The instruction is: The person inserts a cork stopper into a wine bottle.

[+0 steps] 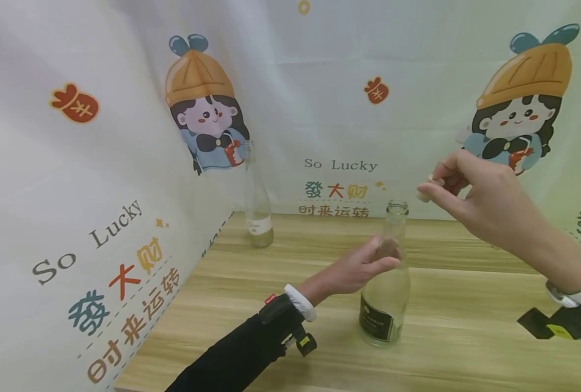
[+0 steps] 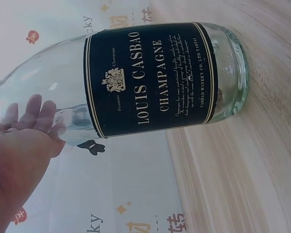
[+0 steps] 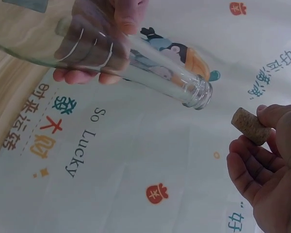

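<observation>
A clear glass champagne bottle [image 1: 385,288] with a black label [image 2: 150,80] stands upright on the wooden table. My left hand [image 1: 351,267] grips it where the shoulder narrows to the neck, thumb on the near side and fingers behind the glass. The bottle's mouth [image 3: 200,94] is uncovered. To the right of that mouth and slightly above it, my right hand [image 1: 486,196] pinches a short cork [image 3: 251,126] between thumb and fingers. A gap separates cork and bottle rim.
A second clear bottle [image 1: 259,218] with a white label stands at the table's back left corner. Printed cloth [image 1: 290,98] hangs behind the table and along its left side. Bare wood [image 1: 251,294] of the table shows around the bottles.
</observation>
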Tool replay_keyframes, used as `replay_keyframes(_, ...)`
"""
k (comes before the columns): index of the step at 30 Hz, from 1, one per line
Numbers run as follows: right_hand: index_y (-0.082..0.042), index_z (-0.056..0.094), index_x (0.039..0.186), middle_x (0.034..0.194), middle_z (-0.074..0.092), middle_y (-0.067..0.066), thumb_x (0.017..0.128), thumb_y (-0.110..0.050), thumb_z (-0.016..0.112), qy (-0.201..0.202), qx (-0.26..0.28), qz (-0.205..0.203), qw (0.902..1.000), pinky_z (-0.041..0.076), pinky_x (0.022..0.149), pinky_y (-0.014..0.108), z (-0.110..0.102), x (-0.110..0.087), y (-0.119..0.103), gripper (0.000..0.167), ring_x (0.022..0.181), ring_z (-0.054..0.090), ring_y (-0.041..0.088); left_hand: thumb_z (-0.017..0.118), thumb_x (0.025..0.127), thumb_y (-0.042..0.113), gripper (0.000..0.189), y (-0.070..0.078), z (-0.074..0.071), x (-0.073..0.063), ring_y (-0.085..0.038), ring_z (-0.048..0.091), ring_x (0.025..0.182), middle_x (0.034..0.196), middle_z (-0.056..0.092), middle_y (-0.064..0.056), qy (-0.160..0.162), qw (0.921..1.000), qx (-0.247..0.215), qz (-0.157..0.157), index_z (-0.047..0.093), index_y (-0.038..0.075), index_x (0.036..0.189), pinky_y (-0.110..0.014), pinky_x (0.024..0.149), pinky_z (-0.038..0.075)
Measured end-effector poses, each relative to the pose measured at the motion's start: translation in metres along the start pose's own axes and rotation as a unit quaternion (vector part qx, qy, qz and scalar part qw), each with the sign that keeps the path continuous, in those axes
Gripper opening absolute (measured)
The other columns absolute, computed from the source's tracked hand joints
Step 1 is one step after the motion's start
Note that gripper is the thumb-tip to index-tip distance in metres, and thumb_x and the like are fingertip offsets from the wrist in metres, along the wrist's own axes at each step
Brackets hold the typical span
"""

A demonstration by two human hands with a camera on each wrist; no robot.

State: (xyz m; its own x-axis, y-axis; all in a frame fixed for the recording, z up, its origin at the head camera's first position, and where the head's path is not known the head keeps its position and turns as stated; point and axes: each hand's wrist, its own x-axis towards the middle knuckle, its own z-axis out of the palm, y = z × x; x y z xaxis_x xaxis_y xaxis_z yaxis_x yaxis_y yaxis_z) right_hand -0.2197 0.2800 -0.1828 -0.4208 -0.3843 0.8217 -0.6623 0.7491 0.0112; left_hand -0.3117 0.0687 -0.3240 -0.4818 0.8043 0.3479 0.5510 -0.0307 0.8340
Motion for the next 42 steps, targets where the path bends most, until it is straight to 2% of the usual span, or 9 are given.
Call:
replay_keyframes(3,-0.005,0.064,0.097,0.081,0.069,-0.006,0.077,0.003,0.087,-0.004,0.016,-0.012,0.9998,0.042,0.061,0.013,0.004,0.006,-0.004,0.032,0.069,0.060,0.000,0.050,0.110,0.011,0.037,0.000,0.001,0.000,-0.009,0.057,0.120,0.131,0.058,-0.018,-0.002,1.0000,-0.008,0.004,0.039,0.001,0.144,-0.025,0.106,0.047)
replay_keyframes(7,-0.004,0.064,0.097,0.082,0.071,-0.005,0.077,0.005,0.087,-0.008,0.024,-0.026,0.9993,0.042,0.060,0.013,0.009,0.013,-0.007,0.032,0.069,0.061,0.002,0.051,0.110,0.010,0.039,-0.001,0.001,0.000,-0.009,0.058,0.122,0.131,0.059,-0.013,0.001,0.9999,-0.016,0.001,0.039,0.001,0.145,-0.025,0.106,0.047)
replay_keyframes(13,-0.004,0.063,0.097,0.083,0.070,-0.005,0.077,0.005,0.087,-0.020,0.031,-0.035,0.9987,0.043,0.061,0.012,0.018,0.015,-0.009,0.033,0.069,0.061,0.003,0.052,0.109,0.011,0.040,-0.001,0.002,-0.002,-0.008,0.058,0.121,0.131,0.060,-0.011,0.002,0.9997,-0.024,-0.008,0.039,0.001,0.145,-0.024,0.105,0.048)
replay_keyframes(21,-0.005,0.064,0.098,0.082,0.069,-0.006,0.072,0.006,0.090,-0.026,0.034,-0.028,0.9987,0.042,0.061,0.012,0.029,0.014,-0.005,0.038,0.068,0.059,0.004,0.052,0.110,0.012,0.037,-0.001,0.004,-0.003,-0.006,0.058,0.120,0.129,0.060,-0.009,0.003,0.9996,-0.026,-0.010,0.041,0.002,0.144,-0.024,0.104,0.048)
replay_keyframes(30,-0.006,0.063,0.097,0.082,0.069,-0.007,0.074,0.007,0.088,-0.034,0.036,-0.027,0.9984,0.043,0.062,0.011,0.032,0.014,-0.001,0.037,0.068,0.059,0.003,0.052,0.110,0.014,0.036,0.000,0.003,-0.004,-0.006,0.057,0.123,0.131,0.060,-0.008,0.007,0.9997,-0.021,-0.010,0.041,0.005,0.143,-0.023,0.106,0.046)
replay_keyframes(42,-0.007,0.062,0.098,0.083,0.067,-0.007,0.078,0.004,0.087,-0.055,0.033,-0.025,0.9976,0.043,0.061,0.012,0.038,0.009,0.003,0.034,0.070,0.058,0.003,0.051,0.110,0.011,0.034,-0.001,0.004,-0.002,-0.005,0.057,0.118,0.127,0.060,-0.008,0.008,0.9996,-0.026,0.001,0.040,0.004,0.142,-0.024,0.104,0.047)
